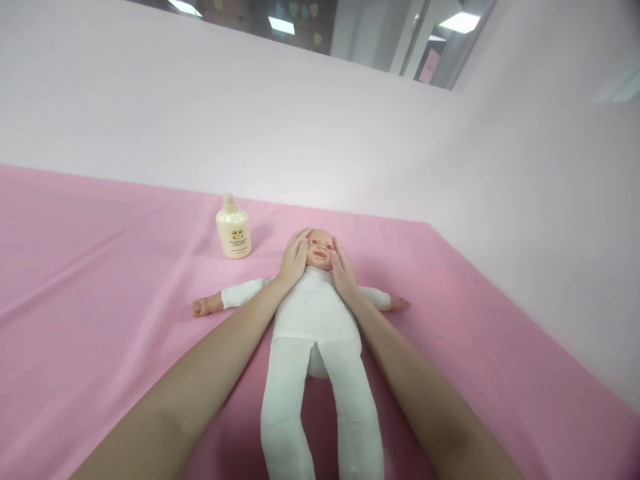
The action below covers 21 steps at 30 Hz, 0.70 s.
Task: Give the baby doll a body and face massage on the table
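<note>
A baby doll (317, 307) with a white cloth body lies on its back, arms spread to both sides and legs toward me. Against the left side of the doll's head (320, 252) rests my left hand (294, 257), its fingers stretched out flat and pointing away from me. My right hand (343, 267) lies along the opposite cheek in the same way, fingers extended. Between both palms the doll's face looks up, while the sides of its head are covered. My forearms pass over the doll's upper arms.
A cream-coloured bottle (234, 230) with a printed label stands upright behind the doll's outstretched left-side arm. Pink cloth (125, 267) with some creases covers the table. White walls (250, 120) rise at the back and right, with a window (310, 27) above.
</note>
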### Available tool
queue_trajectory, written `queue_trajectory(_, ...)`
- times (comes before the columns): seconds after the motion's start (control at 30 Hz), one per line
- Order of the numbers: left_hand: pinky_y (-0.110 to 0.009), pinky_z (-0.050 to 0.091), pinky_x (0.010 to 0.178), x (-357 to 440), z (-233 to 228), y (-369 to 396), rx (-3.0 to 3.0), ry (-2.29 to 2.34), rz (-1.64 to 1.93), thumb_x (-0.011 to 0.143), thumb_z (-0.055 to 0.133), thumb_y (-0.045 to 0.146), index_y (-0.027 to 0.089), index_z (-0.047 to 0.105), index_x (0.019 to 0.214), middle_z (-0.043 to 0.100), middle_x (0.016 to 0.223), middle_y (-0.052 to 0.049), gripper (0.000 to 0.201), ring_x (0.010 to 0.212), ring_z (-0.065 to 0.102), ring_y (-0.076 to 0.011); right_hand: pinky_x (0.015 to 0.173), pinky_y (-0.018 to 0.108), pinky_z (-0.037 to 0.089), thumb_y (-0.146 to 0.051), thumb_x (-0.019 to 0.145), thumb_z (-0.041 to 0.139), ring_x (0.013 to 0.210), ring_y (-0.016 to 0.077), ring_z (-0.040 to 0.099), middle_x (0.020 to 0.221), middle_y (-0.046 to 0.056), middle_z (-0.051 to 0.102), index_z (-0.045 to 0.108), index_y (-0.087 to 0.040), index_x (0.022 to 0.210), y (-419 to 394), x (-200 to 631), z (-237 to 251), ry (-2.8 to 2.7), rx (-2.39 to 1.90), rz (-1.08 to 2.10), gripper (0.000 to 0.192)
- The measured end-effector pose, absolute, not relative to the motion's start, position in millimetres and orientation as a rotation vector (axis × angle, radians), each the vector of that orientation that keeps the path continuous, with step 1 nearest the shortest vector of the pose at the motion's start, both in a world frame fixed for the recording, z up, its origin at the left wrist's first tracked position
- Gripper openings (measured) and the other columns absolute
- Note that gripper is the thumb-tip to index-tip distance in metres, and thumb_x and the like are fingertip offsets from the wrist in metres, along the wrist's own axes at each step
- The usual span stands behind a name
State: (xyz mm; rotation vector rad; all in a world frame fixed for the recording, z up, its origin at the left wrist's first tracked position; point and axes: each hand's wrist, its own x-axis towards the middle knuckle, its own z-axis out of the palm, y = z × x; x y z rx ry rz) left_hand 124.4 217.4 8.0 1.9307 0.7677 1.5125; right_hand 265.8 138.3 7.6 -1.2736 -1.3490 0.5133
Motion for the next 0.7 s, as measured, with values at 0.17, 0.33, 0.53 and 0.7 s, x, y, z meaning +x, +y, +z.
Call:
queue_trajectory(0.17, -0.039, 0.033, 0.117, 124.3, 8.1, 217.3, 1.922, 0.766, 1.52, 0.099, 0.026, 0.045, 0.021, 0.053, 0.131, 0.053, 0.138, -0.009, 0.048, 0.132, 0.047, -0.0176, 0.123, 0.035, 0.021, -0.06, 0.094, 0.034, 0.144, 0.0177, 0.03, 0.156, 0.0, 0.032, 0.031, -0.023, 0.149, 138.5, 265.2, 7.4, -1.345, -1.256, 0.516, 0.066)
queue_trajectory(0.33, -0.039, 0.032, 0.118, 124.4, 8.0, 217.6, 1.899, 0.741, 1.532, 0.099, 0.028, 0.043, 0.019, 0.053, 0.131, 0.053, 0.138, -0.009, 0.046, 0.132, 0.047, -0.018, 0.123, 0.037, 0.022, -0.06, 0.093, 0.035, 0.144, 0.0174, 0.032, 0.156, 0.0, 0.032, 0.031, -0.025, 0.149, 140.7, 265.8, 5.2, -1.335, -1.266, 0.515, 0.066)
queue_trajectory(0.53, -0.041, 0.032, 0.118, 124.5, 7.5, 218.0, 1.886, 0.738, 1.535, 0.099, 0.03, 0.041, 0.021, 0.054, 0.13, 0.053, 0.138, -0.008, 0.044, 0.132, 0.047, -0.0184, 0.123, 0.037, 0.02, -0.061, 0.093, 0.035, 0.145, 0.0188, 0.03, 0.156, 0.001, 0.032, 0.031, -0.022, 0.149, 138.7, 264.8, 7.7, -1.341, -1.258, 0.521, 0.068)
queue_trajectory(0.7, -0.04, 0.032, 0.118, 124.7, 7.8, 218.5, 1.881, 0.731, 1.536, 0.099, 0.03, 0.041, 0.018, 0.054, 0.13, 0.053, 0.137, -0.01, 0.045, 0.131, 0.047, -0.0189, 0.123, 0.037, 0.019, -0.059, 0.094, 0.035, 0.145, 0.0183, 0.028, 0.157, 0.002, 0.031, 0.03, -0.022, 0.149, 138.3, 264.5, 8.3, -1.345, -1.247, 0.523, 0.067)
